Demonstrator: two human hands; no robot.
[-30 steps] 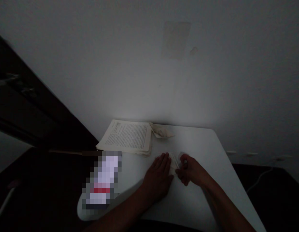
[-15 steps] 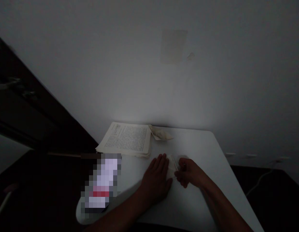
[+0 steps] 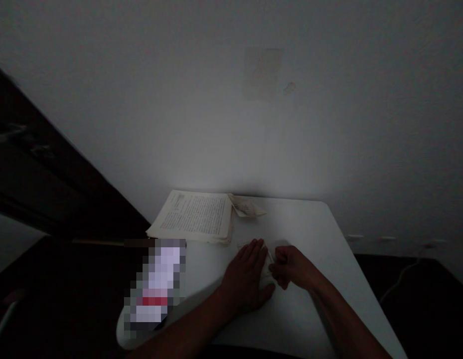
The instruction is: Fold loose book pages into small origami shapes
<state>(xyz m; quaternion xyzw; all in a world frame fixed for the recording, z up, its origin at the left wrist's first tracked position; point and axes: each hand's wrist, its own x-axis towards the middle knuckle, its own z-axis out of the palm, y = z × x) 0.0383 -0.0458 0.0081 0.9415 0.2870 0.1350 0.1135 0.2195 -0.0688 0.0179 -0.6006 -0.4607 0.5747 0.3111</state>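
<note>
My left hand (image 3: 248, 276) lies flat on a small piece of paper (image 3: 267, 265), fingers stretched out and thumb apart, pressing it to the white table (image 3: 302, 219). Much of the paper is hidden under that hand. My right hand (image 3: 291, 267) is closed in a pinch at the paper's right edge, where a fold or raised edge shows. Behind my hands, a folded paper piece (image 3: 248, 207) rests by the right corner of a stack of printed pages (image 3: 197, 214).
A blurred-out, phone-like object (image 3: 160, 279) lies at the table's left edge. The wall (image 3: 201, 124) stands right behind the table. A dark door (image 3: 40, 164) is at the left. A cable (image 3: 399, 281) hangs on the right.
My left hand has slid slightly right over the paper, covering more of it, and its thumb has spread toward my right hand. My right hand keeps its pinch at the edge.
</note>
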